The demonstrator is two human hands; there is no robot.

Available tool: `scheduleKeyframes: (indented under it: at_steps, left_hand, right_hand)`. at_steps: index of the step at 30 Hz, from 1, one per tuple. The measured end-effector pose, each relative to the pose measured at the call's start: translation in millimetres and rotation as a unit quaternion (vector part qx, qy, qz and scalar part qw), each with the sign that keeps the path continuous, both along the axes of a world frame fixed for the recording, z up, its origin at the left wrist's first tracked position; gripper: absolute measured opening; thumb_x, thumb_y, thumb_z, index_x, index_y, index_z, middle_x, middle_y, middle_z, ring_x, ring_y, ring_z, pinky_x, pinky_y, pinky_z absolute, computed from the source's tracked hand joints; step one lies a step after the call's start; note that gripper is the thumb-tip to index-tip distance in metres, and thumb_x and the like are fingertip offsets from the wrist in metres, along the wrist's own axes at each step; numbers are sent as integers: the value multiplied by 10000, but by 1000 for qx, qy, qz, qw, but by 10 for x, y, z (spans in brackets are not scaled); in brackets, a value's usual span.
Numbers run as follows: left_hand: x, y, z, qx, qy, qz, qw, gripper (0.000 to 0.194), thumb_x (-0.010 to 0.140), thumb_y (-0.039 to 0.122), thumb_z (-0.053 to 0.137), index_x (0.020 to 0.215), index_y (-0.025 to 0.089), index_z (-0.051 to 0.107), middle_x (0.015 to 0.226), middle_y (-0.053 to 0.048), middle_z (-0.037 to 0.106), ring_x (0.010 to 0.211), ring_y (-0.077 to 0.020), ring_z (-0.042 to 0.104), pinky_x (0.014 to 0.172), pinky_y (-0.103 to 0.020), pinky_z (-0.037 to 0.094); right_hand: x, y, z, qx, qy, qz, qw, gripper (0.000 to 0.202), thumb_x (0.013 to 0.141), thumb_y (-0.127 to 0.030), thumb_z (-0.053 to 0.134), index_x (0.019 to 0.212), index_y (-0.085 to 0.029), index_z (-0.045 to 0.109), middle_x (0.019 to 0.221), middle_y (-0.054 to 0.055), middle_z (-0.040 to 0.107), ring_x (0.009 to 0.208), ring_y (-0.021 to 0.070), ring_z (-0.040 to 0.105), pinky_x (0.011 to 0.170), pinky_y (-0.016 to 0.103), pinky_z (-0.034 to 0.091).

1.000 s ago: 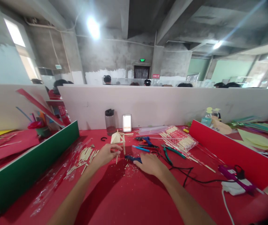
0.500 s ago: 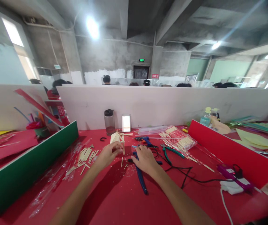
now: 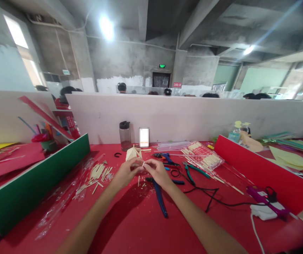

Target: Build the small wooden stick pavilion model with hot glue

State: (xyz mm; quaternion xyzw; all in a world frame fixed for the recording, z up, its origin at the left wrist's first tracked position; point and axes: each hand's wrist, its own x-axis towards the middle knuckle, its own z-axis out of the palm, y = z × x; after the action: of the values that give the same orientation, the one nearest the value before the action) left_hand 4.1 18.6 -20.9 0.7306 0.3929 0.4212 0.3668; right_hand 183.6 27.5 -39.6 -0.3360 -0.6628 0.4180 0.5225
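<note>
My left hand (image 3: pixel 127 171) and my right hand (image 3: pixel 158 171) meet at the middle of the red table (image 3: pixel 130 225). Between their fingertips is a small pale wooden stick (image 3: pixel 143 163), pinched from both sides. Just behind my left hand stands a small structure of wooden sticks (image 3: pixel 132 153), partly hidden by the fingers. Blue-handled pliers (image 3: pixel 159 199) lie open below my right hand. Short cut sticks (image 3: pixel 98 171) are heaped to the left, and small chips lie scattered beneath my hands.
A glue gun (image 3: pixel 167 158) and green-handled pliers (image 3: pixel 197 171) lie to the right, near black cables (image 3: pixel 214 199) and bagged sticks (image 3: pixel 202 155). A bottle (image 3: pixel 125 137) and a bright phone (image 3: pixel 144 137) stand behind. Green (image 3: pixel 40 187) and red (image 3: pixel 259 174) boards flank the table.
My right hand has left the blue-handled pliers and moved up and left to meet my left hand. Both hands' fingertips are now together at the small stick.
</note>
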Motion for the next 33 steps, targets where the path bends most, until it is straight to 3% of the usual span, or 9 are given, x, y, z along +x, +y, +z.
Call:
scheduleKeyframes:
  at_steps: [9, 14, 17, 22, 27, 30, 31, 33]
  left_hand:
    - [3, -26, 33, 34, 16, 62, 997, 338, 869, 408, 605, 1118, 184, 653, 927, -63, 766, 881, -221, 709, 819, -311, 527]
    - [12, -53, 45, 49, 51, 92, 993, 317, 877, 383, 582, 1130, 196, 625, 875, -36, 762, 835, -202, 703, 825, -305, 510]
    - [25, -72, 52, 62, 77, 117, 988, 260, 893, 386, 547, 1065, 207, 624, 874, -33, 757, 811, -196, 699, 791, -291, 499]
    - [36, -89, 73, 92, 141, 121, 978, 262, 922, 377, 467, 863, 207, 658, 767, -18, 731, 689, -178, 661, 700, -269, 468]
    - [29, -37, -3, 53, 111, 93, 988, 294, 918, 411, 473, 807, 197, 640, 697, -18, 707, 621, -174, 634, 638, -270, 460]
    - [34, 8, -97, 30, 87, 86, 992, 311, 915, 427, 476, 773, 191, 620, 678, -23, 694, 609, -176, 626, 623, -276, 460]
    - [39, 18, -126, 27, 81, 85, 993, 312, 913, 429, 480, 759, 190, 611, 668, -23, 688, 606, -175, 624, 623, -276, 459]
    - [50, 28, -171, 24, 69, 80, 994, 309, 913, 427, 484, 748, 190, 594, 661, -22, 683, 611, -173, 625, 631, -277, 457]
  right_hand:
    - [-35, 106, 79, -59, 29, 43, 997, 245, 808, -416, 669, 861, -176, 672, 761, 23, 682, 622, 144, 581, 549, 239, 449]
    - [-48, 177, 118, -26, -1, 25, 999, 211, 800, -382, 668, 787, -171, 677, 744, 31, 704, 675, 164, 624, 653, 267, 483]
    - [-62, 192, 150, 10, -8, 23, 1000, 195, 812, -351, 649, 764, -165, 674, 743, 41, 713, 713, 177, 649, 717, 284, 494]
    - [-127, 178, 130, 40, -20, -7, 999, 191, 815, -343, 638, 769, -160, 666, 742, 29, 693, 703, 166, 631, 693, 268, 485]
    - [-11, 332, 61, 40, -66, 1, 997, 217, 860, -370, 578, 823, -171, 655, 791, 21, 689, 744, 162, 627, 723, 269, 484]
    - [325, 583, 54, 59, -162, -89, 981, 204, 874, -358, 551, 886, -177, 643, 857, 37, 698, 797, 173, 636, 752, 276, 476]
    - [469, 681, 50, 65, -218, -142, 963, 199, 879, -346, 542, 903, -177, 642, 881, 48, 703, 827, 182, 641, 775, 283, 468]
    - [754, 872, 29, 34, -362, -243, 899, 226, 883, -347, 542, 966, -166, 648, 933, 93, 711, 873, 216, 648, 785, 303, 457]
